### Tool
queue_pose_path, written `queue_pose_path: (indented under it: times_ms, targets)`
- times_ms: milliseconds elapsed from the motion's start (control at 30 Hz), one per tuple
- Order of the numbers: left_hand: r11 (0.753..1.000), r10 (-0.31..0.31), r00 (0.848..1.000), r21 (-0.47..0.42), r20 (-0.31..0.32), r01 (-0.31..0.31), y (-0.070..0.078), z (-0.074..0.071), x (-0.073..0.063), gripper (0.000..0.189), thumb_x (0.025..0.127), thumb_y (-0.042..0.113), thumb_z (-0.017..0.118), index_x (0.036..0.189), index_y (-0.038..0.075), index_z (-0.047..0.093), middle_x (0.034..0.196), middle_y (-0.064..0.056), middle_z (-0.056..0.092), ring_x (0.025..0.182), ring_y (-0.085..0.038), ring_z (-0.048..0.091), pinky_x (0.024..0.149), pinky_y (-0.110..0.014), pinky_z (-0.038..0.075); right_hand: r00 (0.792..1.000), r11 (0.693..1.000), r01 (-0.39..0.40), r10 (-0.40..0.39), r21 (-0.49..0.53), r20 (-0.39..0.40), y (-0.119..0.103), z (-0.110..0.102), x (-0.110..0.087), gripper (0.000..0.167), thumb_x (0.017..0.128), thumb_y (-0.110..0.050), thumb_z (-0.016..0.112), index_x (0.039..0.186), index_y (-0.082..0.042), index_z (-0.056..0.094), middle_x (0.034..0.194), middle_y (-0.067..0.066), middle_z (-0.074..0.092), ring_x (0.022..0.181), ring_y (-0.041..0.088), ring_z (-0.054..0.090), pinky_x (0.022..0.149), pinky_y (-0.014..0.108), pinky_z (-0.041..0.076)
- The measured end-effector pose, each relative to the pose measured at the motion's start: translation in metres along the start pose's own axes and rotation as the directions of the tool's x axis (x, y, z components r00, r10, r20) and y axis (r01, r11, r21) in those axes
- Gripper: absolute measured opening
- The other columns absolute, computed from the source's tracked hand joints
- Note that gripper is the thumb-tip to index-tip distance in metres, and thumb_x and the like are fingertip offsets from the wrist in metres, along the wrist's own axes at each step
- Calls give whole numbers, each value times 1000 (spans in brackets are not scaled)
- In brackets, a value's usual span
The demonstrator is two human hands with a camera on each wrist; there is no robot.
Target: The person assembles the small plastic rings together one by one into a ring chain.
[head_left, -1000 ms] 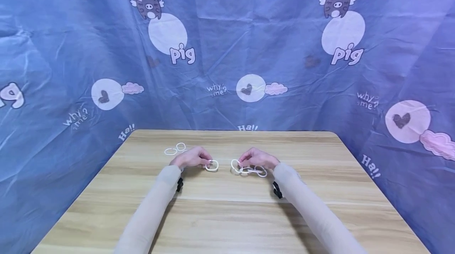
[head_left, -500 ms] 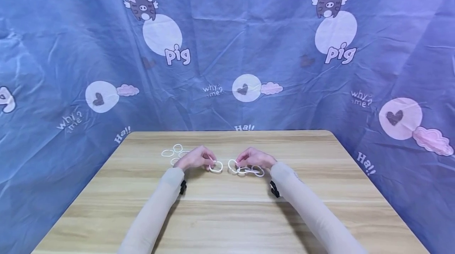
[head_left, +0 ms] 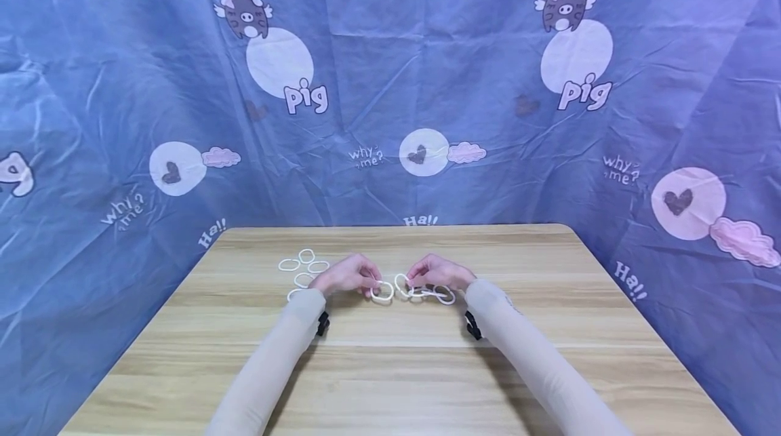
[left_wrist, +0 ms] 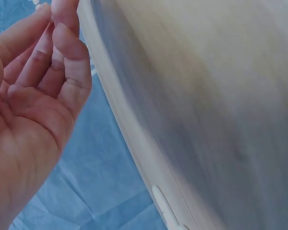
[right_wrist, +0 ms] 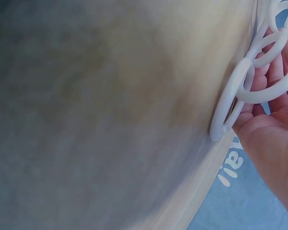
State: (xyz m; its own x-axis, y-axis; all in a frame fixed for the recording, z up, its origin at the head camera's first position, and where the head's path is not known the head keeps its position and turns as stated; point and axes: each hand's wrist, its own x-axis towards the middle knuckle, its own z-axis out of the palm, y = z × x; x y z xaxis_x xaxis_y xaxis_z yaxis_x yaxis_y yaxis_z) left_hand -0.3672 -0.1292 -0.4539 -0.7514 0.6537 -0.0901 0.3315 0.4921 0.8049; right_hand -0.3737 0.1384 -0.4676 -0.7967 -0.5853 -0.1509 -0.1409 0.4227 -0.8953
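The person's pale-sleeved arms reach forward from the lower edge of the head view, the left arm [head_left: 268,358] slanting inward and the right arm [head_left: 539,361] mirroring it. The left hand [head_left: 350,274] points toward the right one, near it but apart, its fingers [left_wrist: 78,81] bent in toward the thumb [left_wrist: 19,37] in a pinch. The right hand [head_left: 442,272] turns leftward, likewise pinching, its palm [right_wrist: 284,120] partly visible in the right wrist view.

The tabletop [right_wrist: 110,120] looks dim and blurred in both wrist views.
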Motion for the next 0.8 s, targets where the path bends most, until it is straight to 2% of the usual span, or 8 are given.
queue_pose_path:
  times_ms: [267,633,800]
  targets:
    - [999,15,999,48,41,-17,6,10,10,6,89,-1,65,91,-2,71,79,-13,73,59,-11,63,55,-22,52,1000,1000,18,-18,4,8,0,0,1,18,90,-3,66,104,9,67,80,0,70,68,9,59,61,19,47]
    - [999,21,996,26,84,-23,17,19,16,6,89,0,66,92,-2,71,82,-15,73,60,-12,64,57,-24,54,1000,1000,5,-5,0,7,-2,-1,1,19,89,-3,67,104,7,68,81,4,70,65,9,59,60,20,47]
    - [999,31,995,37,90,-34,19,21,18,6,89,-1,65,90,-4,70,80,-15,73,58,-11,62,55,-23,51,1000,1000,-9,9,-5,-2,-3,0,1,19,88,-4,68,104,6,69,81,1,72,68,9,61,64,19,50]
